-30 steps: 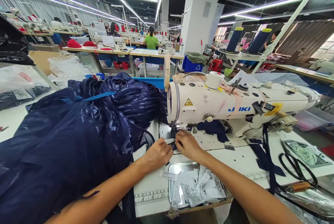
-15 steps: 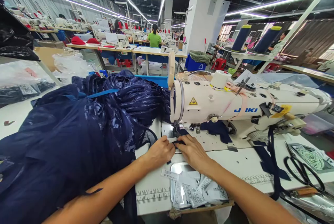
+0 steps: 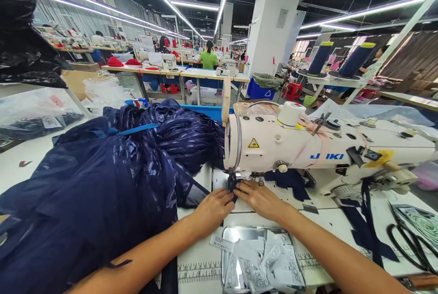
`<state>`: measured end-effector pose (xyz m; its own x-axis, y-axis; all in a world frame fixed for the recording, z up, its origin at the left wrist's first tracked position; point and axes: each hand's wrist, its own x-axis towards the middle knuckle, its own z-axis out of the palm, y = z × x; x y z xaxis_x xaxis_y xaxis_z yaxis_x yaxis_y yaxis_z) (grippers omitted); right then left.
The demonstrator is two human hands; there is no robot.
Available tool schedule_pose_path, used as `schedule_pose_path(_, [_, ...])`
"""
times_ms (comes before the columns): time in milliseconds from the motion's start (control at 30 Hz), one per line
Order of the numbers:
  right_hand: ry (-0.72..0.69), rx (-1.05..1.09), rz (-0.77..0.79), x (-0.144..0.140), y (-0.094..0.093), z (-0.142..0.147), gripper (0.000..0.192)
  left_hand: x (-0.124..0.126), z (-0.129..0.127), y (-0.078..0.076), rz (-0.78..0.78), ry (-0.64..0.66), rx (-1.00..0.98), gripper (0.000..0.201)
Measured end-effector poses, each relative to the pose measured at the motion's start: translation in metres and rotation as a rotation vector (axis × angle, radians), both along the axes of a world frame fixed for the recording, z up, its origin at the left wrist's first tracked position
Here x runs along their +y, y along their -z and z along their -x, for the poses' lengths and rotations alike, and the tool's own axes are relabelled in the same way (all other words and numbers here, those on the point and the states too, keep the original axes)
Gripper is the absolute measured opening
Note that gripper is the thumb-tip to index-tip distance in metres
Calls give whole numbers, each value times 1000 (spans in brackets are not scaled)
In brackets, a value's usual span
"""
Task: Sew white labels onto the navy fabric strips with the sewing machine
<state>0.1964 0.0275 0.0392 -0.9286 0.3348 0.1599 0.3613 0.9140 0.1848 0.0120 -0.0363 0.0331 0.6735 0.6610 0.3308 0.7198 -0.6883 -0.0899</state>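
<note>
At the front of a white sewing machine [image 3: 280, 141], both hands meet just below the presser foot [image 3: 233, 180]. My left hand [image 3: 215, 206] has its fingers bent together on the near left side of a small piece of navy fabric [image 3: 234, 196]. From the right, my right hand [image 3: 259, 197] pinches the same fabric, fingertips beside the foot. The fabric under the fingers is mostly hidden. A large heap of navy garments [image 3: 92, 184] lies against my left forearm. Below my hands sits a metal tray [image 3: 224, 257] with many white printed labels [image 3: 267, 257].
Black scissors [image 3: 409, 244] and navy strips [image 3: 367, 230] lie at the right. More navy scraps [image 3: 289, 183] rest under the machine arm. Two navy thread cones [image 3: 321, 59] stand behind. A ruler scale [image 3: 200, 272] runs along the front edge. A person in green [image 3: 208, 58] sits far ahead.
My left hand has turned from a raised pinch on a white label to lying lower over the fabric. My right fingers are closer to the foot. The camera view has shifted slightly.
</note>
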Motion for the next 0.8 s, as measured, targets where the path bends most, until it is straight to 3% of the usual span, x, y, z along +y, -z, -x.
schedule_pose_path(167, [68,46,-13,6,8,0,39,9,-14,7,-13,-92,5,9])
schedule_pose_path(367, [99,64,34,10,16,-2,47,13,-18,13,-48,-117,-13,12])
schedule_pose_path(800, [117,68,58,14,18,-2,49,19,-22,10,-71,-141,12,11])
